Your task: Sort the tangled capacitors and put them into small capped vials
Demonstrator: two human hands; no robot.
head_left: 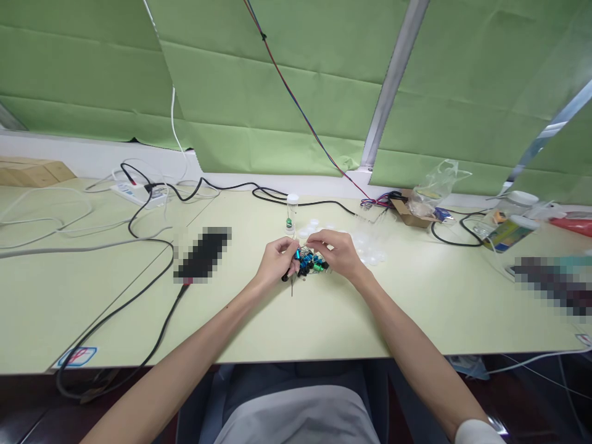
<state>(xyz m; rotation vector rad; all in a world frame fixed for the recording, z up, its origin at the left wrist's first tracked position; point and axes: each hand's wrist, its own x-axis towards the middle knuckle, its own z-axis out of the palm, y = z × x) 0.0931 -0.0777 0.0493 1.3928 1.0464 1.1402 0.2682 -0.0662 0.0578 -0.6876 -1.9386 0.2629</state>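
Nearest, below the circuit board (312,264): two bare forearms reaching in over the tabletop (277,327) edge.

At the board's left edge: left hand (276,262), fingertips pinched together on a small blue capacitor (296,252), with a thin wire lead poking out just beneath.

At the board's right edge: right hand (341,251), fingers curled and clamped on the board itself, its face crowded with blue and black parts. Impossible to tell whether resting on the tabletop or lifted just off it.

Just right of the board: a cluster of white caps (372,253).

Just behind the board: a small clear vial (291,209), upright, something green inside.

Farther behind: black cable (305,202), trailing leftward toward a white power strip (134,193).

Behind and well right of the board: crumpled plastic bag (432,185) over a cardboard box (407,213), then a lidded jar (509,225).

Beyond the board, at the back: green blinds (277,92).
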